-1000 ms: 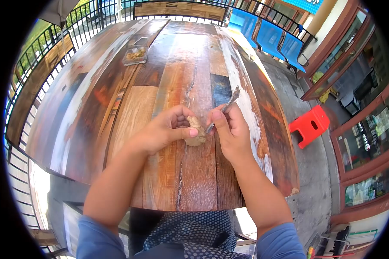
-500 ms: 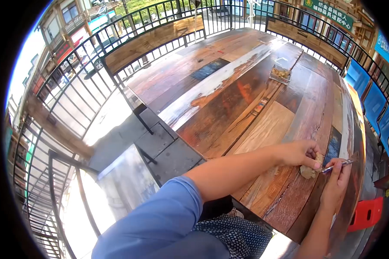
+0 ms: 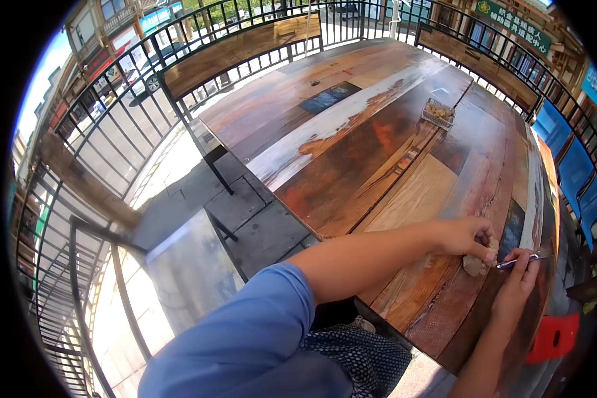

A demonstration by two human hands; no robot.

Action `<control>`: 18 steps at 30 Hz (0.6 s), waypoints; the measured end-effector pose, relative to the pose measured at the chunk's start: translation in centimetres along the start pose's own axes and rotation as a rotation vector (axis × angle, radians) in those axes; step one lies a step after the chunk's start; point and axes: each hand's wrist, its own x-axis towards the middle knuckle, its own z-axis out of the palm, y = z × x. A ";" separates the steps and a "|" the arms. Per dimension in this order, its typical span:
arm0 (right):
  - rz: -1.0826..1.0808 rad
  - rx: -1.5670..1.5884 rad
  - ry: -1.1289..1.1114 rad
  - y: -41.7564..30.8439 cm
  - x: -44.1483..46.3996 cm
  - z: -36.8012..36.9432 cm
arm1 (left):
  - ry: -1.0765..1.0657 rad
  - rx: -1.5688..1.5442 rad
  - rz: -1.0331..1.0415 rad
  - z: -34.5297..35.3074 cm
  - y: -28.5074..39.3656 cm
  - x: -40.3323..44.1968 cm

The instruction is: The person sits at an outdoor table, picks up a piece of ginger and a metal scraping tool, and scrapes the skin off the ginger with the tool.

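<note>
My left hand (image 3: 469, 237) is closed round a crumpled tan lump (image 3: 476, 264) above the right part of the wooden table (image 3: 385, 205). Just to its right, my right hand (image 3: 517, 278) pinches a slim, shiny metal tool (image 3: 521, 260). One end of the tool is close to the lump; whether they touch is too small to tell. Farther off on the table sits a clear plastic box (image 3: 438, 114) with brownish pieces inside.
Black railings with a wooden bench back (image 3: 239, 56) surround the far side. Blue seats (image 3: 574, 162) stand at the right, and a red stool (image 3: 552, 338) is below them. A pale seat (image 3: 196, 272) is at the lower left.
The view has swung to the left, so hands and table appear farther right. Both hands still hold the lump and the tool close together.
</note>
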 end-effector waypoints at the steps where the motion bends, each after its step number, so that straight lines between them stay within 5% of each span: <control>1: -0.025 -0.011 0.012 -0.1 0.0 0.2 | -0.015 0.001 0.004 0.0 0.2 0.0; 18: -0.135 0.003 0.002 0.1 -0.2 0.0 | -0.051 -0.059 -0.151 -0.2 1.2 -0.4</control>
